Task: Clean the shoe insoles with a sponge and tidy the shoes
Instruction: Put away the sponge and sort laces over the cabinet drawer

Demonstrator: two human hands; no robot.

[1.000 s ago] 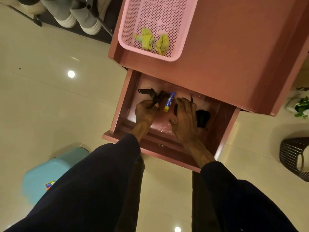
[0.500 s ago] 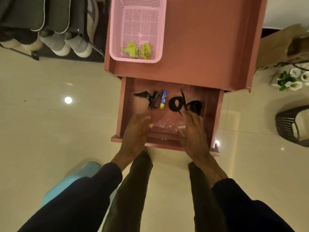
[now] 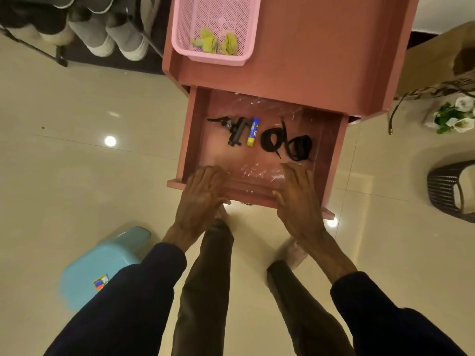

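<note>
A person stands over a reddish-pink desk with its drawer pulled out, both hands laid on the drawer's front edge. The left hand rests near the left end of that edge and the right hand near the right end. The fingers of both lie fairly straight over the rim and into the drawer, holding nothing.

Inside the drawer, from left to right, lie a black tool, a blue-and-yellow tube just beside it, and 2 coiled black laces touching each other. A crinkled clear plastic sheet covers the drawer floor near the fingertips.

On the desk top sits a pink mesh basket holding 2 yellow-green crumpled pieces; whether they are sponges or cloths cannot be told.

The shoes, grey with pale soles, stand in a row on a dark rack on the floor at upper left, well apart from the hands.

A light blue stool stands on the floor by the person's left leg. To the right of the desk are a cardboard box, white flowers with green leaves and a dark woven basket. Dark sleeves cover both forearms to the wrists.
</note>
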